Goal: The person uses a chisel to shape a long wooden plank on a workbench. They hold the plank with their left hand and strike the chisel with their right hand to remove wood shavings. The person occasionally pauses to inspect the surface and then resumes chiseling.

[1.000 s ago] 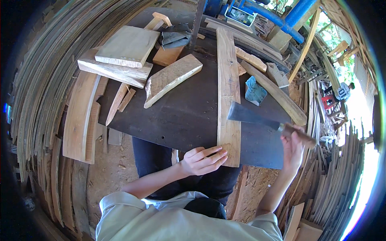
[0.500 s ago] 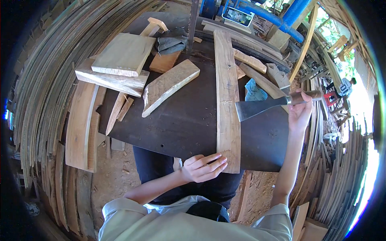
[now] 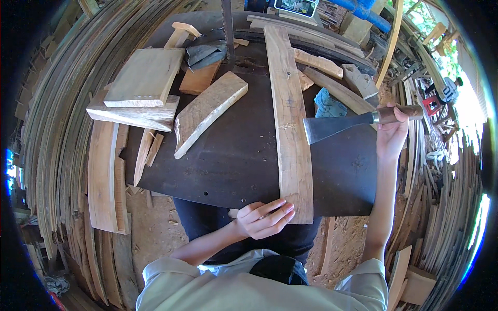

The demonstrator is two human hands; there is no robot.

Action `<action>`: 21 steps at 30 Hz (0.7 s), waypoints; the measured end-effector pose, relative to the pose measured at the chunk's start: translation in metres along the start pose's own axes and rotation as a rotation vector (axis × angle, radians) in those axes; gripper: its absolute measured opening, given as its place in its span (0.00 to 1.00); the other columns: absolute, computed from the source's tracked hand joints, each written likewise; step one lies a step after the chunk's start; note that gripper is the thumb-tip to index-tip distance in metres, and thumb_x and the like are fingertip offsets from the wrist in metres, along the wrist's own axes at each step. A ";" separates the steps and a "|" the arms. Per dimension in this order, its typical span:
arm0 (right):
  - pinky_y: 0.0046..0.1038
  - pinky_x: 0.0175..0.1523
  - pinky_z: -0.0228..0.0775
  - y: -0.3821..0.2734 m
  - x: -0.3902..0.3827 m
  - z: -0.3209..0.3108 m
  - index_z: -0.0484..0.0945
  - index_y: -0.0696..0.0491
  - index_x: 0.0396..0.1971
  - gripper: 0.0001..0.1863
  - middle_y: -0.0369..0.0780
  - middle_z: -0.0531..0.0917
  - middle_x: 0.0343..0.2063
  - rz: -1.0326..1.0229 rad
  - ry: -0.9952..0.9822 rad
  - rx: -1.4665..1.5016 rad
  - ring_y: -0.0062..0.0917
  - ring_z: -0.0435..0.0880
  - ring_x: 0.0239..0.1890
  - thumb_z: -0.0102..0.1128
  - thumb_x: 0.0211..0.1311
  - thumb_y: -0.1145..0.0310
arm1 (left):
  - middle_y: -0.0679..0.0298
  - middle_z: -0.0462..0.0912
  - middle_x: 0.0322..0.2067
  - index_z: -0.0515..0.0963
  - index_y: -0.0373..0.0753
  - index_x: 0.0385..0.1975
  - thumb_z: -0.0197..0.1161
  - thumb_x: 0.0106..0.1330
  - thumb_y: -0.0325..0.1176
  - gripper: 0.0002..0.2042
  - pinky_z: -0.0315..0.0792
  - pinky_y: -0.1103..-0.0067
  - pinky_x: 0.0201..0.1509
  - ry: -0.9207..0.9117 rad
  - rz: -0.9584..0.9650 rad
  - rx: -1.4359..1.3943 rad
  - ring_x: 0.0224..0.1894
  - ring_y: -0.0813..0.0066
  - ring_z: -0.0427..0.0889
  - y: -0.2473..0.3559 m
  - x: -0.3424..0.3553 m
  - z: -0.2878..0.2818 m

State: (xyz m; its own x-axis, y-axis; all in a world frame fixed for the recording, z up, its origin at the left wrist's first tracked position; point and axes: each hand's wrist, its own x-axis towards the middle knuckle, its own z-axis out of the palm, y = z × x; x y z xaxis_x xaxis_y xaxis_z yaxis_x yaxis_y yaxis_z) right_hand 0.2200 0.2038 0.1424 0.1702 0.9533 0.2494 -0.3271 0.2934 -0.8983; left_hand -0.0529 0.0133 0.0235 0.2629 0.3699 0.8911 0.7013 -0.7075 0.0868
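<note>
A long wooden plank (image 3: 290, 109) lies front to back across the dark worktable (image 3: 233, 171), its near end reaching past the table edge. My left hand (image 3: 265, 218) grips that near end at its left edge, fingers bent over the wood and the thumb hidden. My right hand (image 3: 391, 132) is closed round the wooden handle of a machete (image 3: 337, 127) with a broad, square-ended steel blade. Its blade points left, the end beside or just over the plank's right edge; whether they touch I cannot tell.
Left of the plank lie an angled wood block (image 3: 210, 114), stacked thick boards (image 3: 145, 78) and a dark cloth (image 3: 206, 52). A blue cloth (image 3: 329, 105) and wood offcuts (image 3: 319, 62) lie to its right. Long timber strips (image 3: 57, 124) flank the table. A phone (image 3: 296, 5) stands at the back.
The whole view has shifted a little, so the far things sit higher and further left. Both hands keep their holds on the plank and the machete.
</note>
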 end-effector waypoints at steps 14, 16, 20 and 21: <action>0.23 0.34 0.59 0.011 -0.001 -0.001 0.76 0.55 0.39 0.15 0.39 0.81 0.29 -0.046 -0.021 -0.022 0.21 0.73 0.29 0.56 0.57 0.60 | 0.78 0.83 0.44 0.81 0.51 0.37 0.69 0.58 0.35 0.08 0.65 0.86 0.39 -0.005 0.015 -0.010 0.45 0.84 0.79 -0.001 0.002 -0.001; 0.23 0.34 0.59 0.009 -0.001 -0.001 0.77 0.56 0.38 0.15 0.39 0.81 0.28 -0.074 0.008 -0.031 0.21 0.73 0.28 0.56 0.56 0.61 | 0.78 0.83 0.44 0.81 0.51 0.37 0.69 0.58 0.35 0.09 0.65 0.86 0.38 -0.004 0.014 -0.010 0.45 0.84 0.79 -0.001 0.002 -0.001; 0.24 0.31 0.60 0.015 -0.005 0.006 0.77 0.58 0.37 0.15 0.40 0.81 0.28 -0.061 0.040 0.023 0.21 0.73 0.26 0.57 0.56 0.62 | 0.79 0.83 0.44 0.81 0.51 0.37 0.70 0.57 0.35 0.09 0.65 0.86 0.39 0.000 0.008 -0.004 0.45 0.84 0.79 -0.001 0.003 -0.001; 0.24 0.31 0.60 0.018 -0.007 0.007 0.77 0.58 0.36 0.15 0.40 0.81 0.28 -0.055 0.012 0.020 0.21 0.72 0.25 0.57 0.56 0.62 | 0.79 0.83 0.44 0.80 0.51 0.37 0.70 0.57 0.35 0.09 0.65 0.86 0.39 0.001 0.006 0.000 0.45 0.84 0.79 0.000 0.003 -0.001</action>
State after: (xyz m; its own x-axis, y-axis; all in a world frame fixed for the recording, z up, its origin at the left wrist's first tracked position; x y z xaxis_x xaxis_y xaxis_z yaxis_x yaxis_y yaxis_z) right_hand 0.2067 0.2027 0.1269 0.1999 0.9348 0.2936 -0.3358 0.3469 -0.8757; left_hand -0.0531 0.0140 0.0268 0.2658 0.3652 0.8922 0.7001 -0.7093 0.0817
